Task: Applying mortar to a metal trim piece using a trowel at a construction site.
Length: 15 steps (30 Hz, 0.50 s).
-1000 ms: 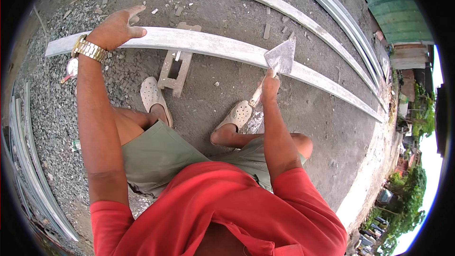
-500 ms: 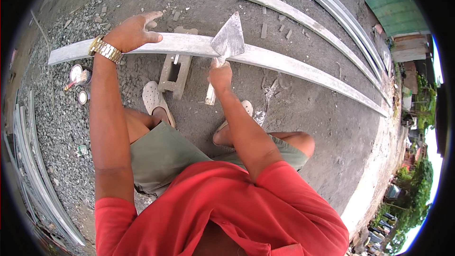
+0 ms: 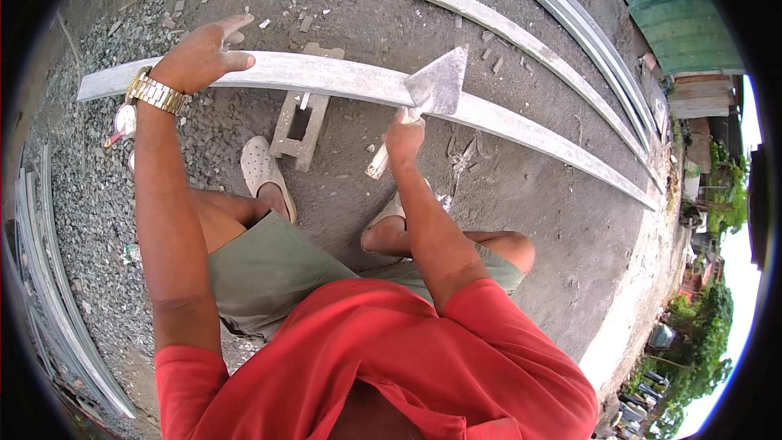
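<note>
My right hand [image 3: 404, 138] is closed around the handle of a trowel [image 3: 441, 81]. The trowel's triangular blade is smeared white and lies over a long pale-grey bar [image 3: 342, 77], tip pointing up and right. That bar runs across in front of me, whitish on its upper face, and passes over a hollow concrete block [image 3: 292, 126]. My left hand [image 3: 199, 57], with a metal-band watch [image 3: 159, 94] at the wrist, is at the bar's left part. Its thumb and fingers are stretched apart; whether it presses on the bar I cannot tell.
Beyond lies a second whitish bar [image 3: 456, 2], with more metal bars [image 3: 562, 16] farther right. Further bars [image 3: 61, 293] lie on gravel at the left. A small open can [image 3: 125, 120] stands partly behind my left forearm. Green metal sheeting [image 3: 664, 12] rises at the far right.
My right hand has moved the trowel to the right along the bar, and its blade has tilted rightward. My left hand has shifted a little left along the bar, fingers still spread.
</note>
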Each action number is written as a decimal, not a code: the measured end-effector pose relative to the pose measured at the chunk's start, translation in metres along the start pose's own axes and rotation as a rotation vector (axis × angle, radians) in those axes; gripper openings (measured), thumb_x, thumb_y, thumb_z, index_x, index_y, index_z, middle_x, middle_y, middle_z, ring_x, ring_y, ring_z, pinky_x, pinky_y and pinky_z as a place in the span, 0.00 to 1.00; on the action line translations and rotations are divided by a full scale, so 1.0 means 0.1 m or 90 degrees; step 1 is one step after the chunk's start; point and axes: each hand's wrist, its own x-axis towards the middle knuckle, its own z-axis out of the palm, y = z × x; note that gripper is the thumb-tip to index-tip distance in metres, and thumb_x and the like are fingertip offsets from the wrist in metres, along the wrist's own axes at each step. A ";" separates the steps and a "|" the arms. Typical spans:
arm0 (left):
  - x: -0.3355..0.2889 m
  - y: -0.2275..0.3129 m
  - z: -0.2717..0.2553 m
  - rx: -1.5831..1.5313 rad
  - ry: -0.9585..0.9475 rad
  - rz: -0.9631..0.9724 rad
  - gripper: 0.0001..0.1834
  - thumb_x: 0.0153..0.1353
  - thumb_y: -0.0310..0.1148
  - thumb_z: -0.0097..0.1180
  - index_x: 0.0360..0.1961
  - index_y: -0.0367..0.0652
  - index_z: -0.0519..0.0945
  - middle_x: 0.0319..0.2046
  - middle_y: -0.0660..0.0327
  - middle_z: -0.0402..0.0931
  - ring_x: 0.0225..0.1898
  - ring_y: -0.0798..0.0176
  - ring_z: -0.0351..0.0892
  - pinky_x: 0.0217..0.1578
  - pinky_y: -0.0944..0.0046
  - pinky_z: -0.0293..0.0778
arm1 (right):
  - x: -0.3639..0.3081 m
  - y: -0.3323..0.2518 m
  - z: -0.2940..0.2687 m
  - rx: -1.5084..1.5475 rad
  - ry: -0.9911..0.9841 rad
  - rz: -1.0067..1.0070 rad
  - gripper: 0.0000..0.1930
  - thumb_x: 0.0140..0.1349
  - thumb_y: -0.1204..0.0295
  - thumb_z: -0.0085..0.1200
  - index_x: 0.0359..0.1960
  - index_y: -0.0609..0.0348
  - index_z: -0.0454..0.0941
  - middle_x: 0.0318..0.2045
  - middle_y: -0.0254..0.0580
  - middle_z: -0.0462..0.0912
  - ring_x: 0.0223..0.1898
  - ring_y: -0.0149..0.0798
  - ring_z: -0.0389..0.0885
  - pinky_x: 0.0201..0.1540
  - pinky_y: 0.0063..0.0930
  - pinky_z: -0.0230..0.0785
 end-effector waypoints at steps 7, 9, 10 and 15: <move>-0.07 0.05 0.11 0.008 -0.046 -0.027 0.39 0.53 0.42 0.60 0.66 0.48 0.60 0.56 0.44 0.70 0.55 0.43 0.72 0.55 0.55 0.68 | -0.21 -0.35 -0.01 0.026 -0.241 0.053 0.17 0.62 0.63 0.54 0.38 0.69 0.70 0.22 0.50 0.78 0.20 0.44 0.79 0.25 0.36 0.71; -0.12 0.02 0.06 0.016 -0.044 -0.042 0.39 0.53 0.41 0.60 0.66 0.47 0.60 0.56 0.44 0.70 0.55 0.44 0.72 0.55 0.55 0.68 | 0.09 -0.31 -0.34 0.088 -0.112 0.036 0.15 0.63 0.63 0.53 0.38 0.67 0.71 0.18 0.43 0.74 0.13 0.36 0.73 0.16 0.32 0.65; -0.13 -0.04 0.04 0.024 -0.027 -0.039 0.39 0.53 0.40 0.60 0.66 0.47 0.61 0.56 0.44 0.70 0.55 0.44 0.72 0.55 0.55 0.68 | 0.23 -0.33 -0.52 0.122 -0.071 0.092 0.15 0.64 0.64 0.52 0.37 0.66 0.70 0.18 0.39 0.72 0.14 0.34 0.70 0.17 0.31 0.64; -0.11 -0.26 0.03 0.039 0.024 0.010 0.38 0.53 0.38 0.60 0.65 0.46 0.61 0.56 0.44 0.69 0.55 0.43 0.72 0.56 0.55 0.68 | 0.47 -0.10 -0.54 0.038 -0.054 0.051 0.14 0.64 0.64 0.50 0.38 0.67 0.70 0.22 0.46 0.76 0.23 0.39 0.76 0.25 0.31 0.69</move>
